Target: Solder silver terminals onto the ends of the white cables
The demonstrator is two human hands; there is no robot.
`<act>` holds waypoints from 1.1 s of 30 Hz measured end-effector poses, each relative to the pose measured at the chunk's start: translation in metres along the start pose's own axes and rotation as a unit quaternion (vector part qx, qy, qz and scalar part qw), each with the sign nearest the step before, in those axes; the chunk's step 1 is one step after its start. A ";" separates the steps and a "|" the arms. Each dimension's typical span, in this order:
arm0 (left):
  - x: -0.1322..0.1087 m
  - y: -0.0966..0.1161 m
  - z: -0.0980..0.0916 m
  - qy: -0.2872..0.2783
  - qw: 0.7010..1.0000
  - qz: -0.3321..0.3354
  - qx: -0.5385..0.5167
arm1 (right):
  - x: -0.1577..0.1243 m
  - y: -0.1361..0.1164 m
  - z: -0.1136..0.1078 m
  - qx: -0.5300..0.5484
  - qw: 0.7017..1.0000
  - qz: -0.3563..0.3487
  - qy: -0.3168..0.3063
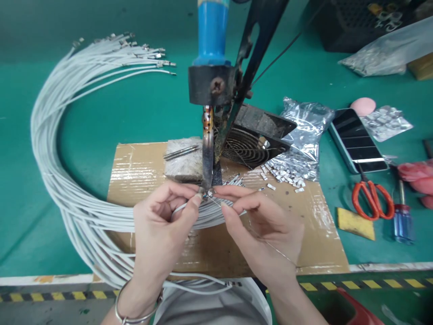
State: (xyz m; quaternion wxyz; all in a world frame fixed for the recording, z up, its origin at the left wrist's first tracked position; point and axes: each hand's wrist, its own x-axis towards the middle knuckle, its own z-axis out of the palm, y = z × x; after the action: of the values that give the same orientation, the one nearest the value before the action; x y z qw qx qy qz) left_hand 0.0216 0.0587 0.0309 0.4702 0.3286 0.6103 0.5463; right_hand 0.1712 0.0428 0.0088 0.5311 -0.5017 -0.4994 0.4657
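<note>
Wire end (203,195) sits right under the tip of the soldering iron (207,149), pinched between thumb and forefinger of the left hand (162,221). Right hand (264,225) is closed on a thin strand of solder wire (270,247), feeding its end in at the same spot, so both sets of fingertips nearly touch just below the iron. The iron hangs tip down from a dark clamp bracket (211,85), blue handle (212,29) on top.

That wire belongs to a big bundle of white wires (57,180) that loops round the left side of the tabletop (101,113) in a wide arc, with the far ends, all fitted with metal terminals (149,52), fanned out at the upper left. The near ends pass under both hands.

Everything in the middle rests on a taped cardboard sheet (142,171). Behind the iron there's a grey block (179,164) with a couple of metal pins on it, and a small fan (250,144) tilted on its side. To the right of that, a heap of little metal terminals (284,176) spills out of a clear plastic bag (304,131).

Further right: a phone (358,140) lying flat, orange-handled scissors (372,198), a yellow sponge (356,223) and a screwdriver (402,216) with a blue handle. Left wrist has a thin bracelet (126,316) on it.
</note>
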 end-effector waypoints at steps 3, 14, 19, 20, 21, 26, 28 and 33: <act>0.001 -0.003 -0.002 -0.002 1.000 0.009 0.002 | 0.001 0.000 0.001 0.002 1.000 -0.003 -0.001; -0.001 0.000 -0.001 -0.010 1.000 0.002 -0.001 | 0.002 0.004 0.000 0.000 1.000 -0.011 0.005; -0.001 -0.001 0.000 -0.006 1.000 0.013 -0.002 | 0.001 0.005 0.001 0.003 1.000 -0.017 0.008; 0.000 -0.001 0.000 -0.006 1.000 0.015 -0.002 | 0.001 0.005 0.001 0.003 1.000 -0.018 0.008; 0.000 -0.002 0.000 -0.007 1.000 0.018 -0.002 | 0.001 0.005 0.001 0.003 1.000 -0.019 0.008; 0.000 -0.002 -0.001 -0.006 1.000 0.016 0.006 | 0.002 0.005 0.000 -0.002 1.000 -0.022 0.007; -0.001 -0.002 -0.001 -0.007 1.000 0.014 0.011 | 0.002 0.005 0.000 -0.003 1.000 -0.023 0.010; -0.002 -0.001 -0.003 -0.010 1.000 0.021 0.015 | 0.002 0.004 0.000 -0.004 1.000 -0.019 0.010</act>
State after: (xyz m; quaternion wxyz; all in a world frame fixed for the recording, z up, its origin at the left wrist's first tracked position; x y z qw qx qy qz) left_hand 0.0201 0.0557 0.0298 0.4596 0.3540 0.6067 0.5435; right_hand 0.1709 0.0455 0.0053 0.5427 -0.4994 -0.5051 0.4483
